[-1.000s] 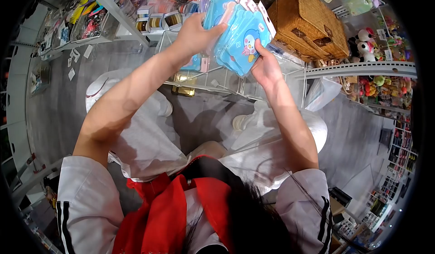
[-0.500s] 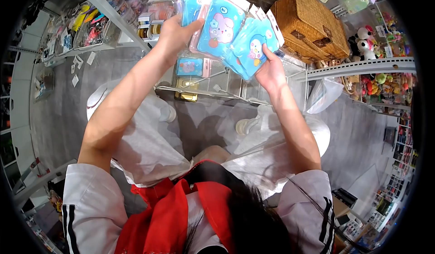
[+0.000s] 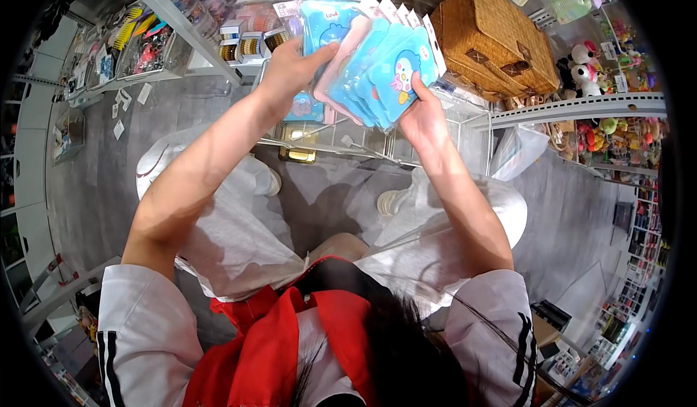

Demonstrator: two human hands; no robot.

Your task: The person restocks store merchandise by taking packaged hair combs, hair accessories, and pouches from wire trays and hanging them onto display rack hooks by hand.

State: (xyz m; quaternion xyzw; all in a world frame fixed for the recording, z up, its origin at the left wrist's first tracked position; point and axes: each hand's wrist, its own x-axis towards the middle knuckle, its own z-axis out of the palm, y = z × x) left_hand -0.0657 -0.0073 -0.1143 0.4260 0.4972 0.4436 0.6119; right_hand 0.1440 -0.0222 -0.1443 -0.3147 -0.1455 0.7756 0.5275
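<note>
My left hand [image 3: 292,73] is closed at the left side of the bunch, its thumb over the edge of a blue cartoon-printed packet [image 3: 323,22] with a white hang card. My right hand [image 3: 423,114] grips a fan of several similar blue packets [image 3: 388,73], thumb on the front one, which shows a penguin-like figure. Pink edging shows along the fan's left side, close to my left fingertips. The packets overlap, so which hand bears the middle ones is hard to tell. Beneath them, another blue packet [image 3: 305,109] lies in a white wire basket [image 3: 341,145].
A woven wicker box [image 3: 494,40] stands right of the packets. Boxed rolls [image 3: 252,44] sit on the left shelf, near a bin of combs and hair items [image 3: 149,47]. A metal shelf edge [image 3: 581,107] runs along the right, with plush toys [image 3: 584,66] above it.
The rabbit-printed packet in the middle is now covered by the right-hand packets, which form a wider fan. More of the left packet's front shows. My left hand has shifted slightly right and down.
</note>
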